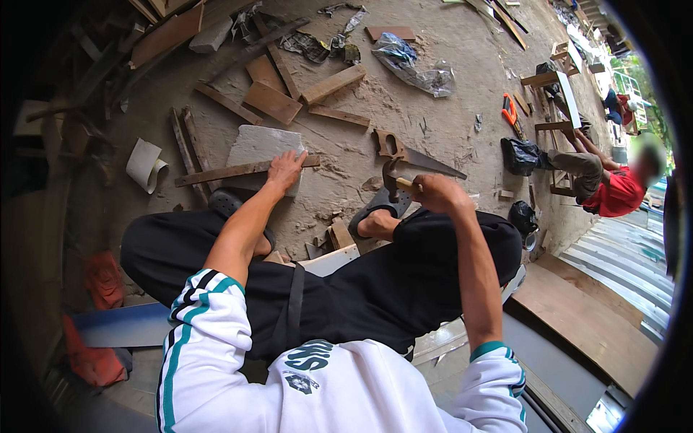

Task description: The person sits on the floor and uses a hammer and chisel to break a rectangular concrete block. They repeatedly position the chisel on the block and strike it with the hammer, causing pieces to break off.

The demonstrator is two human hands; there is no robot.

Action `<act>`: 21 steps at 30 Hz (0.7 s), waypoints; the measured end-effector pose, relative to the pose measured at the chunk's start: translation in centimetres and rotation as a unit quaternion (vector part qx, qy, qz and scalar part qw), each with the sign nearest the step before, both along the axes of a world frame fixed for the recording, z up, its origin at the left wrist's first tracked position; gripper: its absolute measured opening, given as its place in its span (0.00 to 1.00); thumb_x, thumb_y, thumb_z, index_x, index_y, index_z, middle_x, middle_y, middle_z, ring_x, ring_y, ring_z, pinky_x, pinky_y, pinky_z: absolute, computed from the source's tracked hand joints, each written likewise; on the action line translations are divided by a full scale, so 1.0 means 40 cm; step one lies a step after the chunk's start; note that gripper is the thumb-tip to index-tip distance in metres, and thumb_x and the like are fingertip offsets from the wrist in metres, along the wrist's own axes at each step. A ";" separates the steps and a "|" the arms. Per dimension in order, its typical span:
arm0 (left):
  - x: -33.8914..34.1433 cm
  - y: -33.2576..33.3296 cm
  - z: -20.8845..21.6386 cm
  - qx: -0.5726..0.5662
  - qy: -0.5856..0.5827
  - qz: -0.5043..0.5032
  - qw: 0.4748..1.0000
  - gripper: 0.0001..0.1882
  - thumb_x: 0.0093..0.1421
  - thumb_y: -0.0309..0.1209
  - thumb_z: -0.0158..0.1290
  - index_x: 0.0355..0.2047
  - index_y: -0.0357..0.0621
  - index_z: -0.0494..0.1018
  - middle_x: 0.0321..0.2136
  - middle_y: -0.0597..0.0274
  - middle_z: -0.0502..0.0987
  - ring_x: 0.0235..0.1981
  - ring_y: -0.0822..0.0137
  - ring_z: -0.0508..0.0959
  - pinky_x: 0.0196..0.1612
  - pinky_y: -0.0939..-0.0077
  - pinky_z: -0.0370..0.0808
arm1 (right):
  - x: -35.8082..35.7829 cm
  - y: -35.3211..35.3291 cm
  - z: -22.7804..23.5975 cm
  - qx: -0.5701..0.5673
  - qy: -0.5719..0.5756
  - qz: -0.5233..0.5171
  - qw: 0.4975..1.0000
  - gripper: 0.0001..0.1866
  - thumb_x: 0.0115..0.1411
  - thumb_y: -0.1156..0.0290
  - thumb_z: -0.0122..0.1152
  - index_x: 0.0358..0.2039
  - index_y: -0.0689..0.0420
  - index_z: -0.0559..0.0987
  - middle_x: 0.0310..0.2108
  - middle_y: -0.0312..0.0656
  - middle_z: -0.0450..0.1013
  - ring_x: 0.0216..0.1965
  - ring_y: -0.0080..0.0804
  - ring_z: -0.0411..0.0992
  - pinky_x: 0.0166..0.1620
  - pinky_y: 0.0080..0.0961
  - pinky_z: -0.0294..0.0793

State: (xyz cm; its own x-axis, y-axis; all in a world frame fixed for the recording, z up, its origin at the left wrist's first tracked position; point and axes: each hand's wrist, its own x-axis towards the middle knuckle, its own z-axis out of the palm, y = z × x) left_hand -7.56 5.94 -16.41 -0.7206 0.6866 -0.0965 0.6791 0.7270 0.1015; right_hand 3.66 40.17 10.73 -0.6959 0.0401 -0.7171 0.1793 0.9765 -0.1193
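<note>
My left hand [286, 170] grips a narrow wooden strip [238, 170] near its right end, fingers over its top. The strip lies across a pale, flat stone block [261, 144] on the ground in front of me. In my right hand [442, 193] is a hammer [391, 179], held by its light wooden handle with the metal head pointing left, above my right foot. Just beyond the hammer lies a handsaw [426, 160] with a wooden handle, its blade pointing right.
Several loose boards [271, 102] lie beyond the block. A crumpled plastic bag [415, 65] is farther off. An orange-handled saw [510, 110] and black bags [521, 155] lie to the right, near a seated person in red [619, 191]. A white curled sheet [146, 166] is left.
</note>
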 end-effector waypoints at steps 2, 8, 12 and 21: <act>-0.002 0.009 -0.004 0.003 0.002 0.004 1.000 0.28 0.58 0.34 0.54 0.61 0.55 0.64 0.40 0.58 0.70 0.46 0.58 0.72 0.42 0.61 0.70 | 0.010 -0.019 -0.008 -0.007 -0.002 -0.024 1.000 0.16 0.57 0.58 0.62 0.41 0.54 0.79 0.35 0.51 0.78 0.42 0.51 0.75 0.43 0.43 0.74; -0.006 0.035 0.015 0.009 -0.036 0.026 0.999 0.26 0.61 0.28 0.46 0.61 0.50 0.63 0.48 0.57 0.70 0.50 0.57 0.71 0.48 0.59 0.69 | 0.002 -0.044 -0.008 -0.063 -0.008 -0.058 0.996 0.16 0.58 0.59 0.60 0.42 0.55 0.79 0.35 0.53 0.77 0.40 0.52 0.75 0.42 0.42 0.73; 0.006 -0.006 0.013 0.072 -0.025 0.033 0.997 0.29 0.58 0.32 0.54 0.61 0.48 0.63 0.53 0.54 0.68 0.55 0.55 0.68 0.56 0.58 0.66 | -0.011 -0.064 -0.017 -0.038 -0.005 -0.047 0.998 0.16 0.58 0.58 0.60 0.41 0.56 0.80 0.35 0.55 0.77 0.40 0.52 0.76 0.41 0.43 0.73; -0.039 -0.190 0.153 0.113 -0.036 0.203 0.972 0.43 0.55 0.54 0.56 0.65 0.47 0.57 0.61 0.52 0.62 0.63 0.51 0.60 0.65 0.54 0.55 | -0.030 -0.076 -0.050 0.013 -0.014 -0.062 0.998 0.20 0.55 0.55 0.63 0.37 0.61 0.82 0.38 0.56 0.78 0.42 0.52 0.76 0.44 0.43 0.75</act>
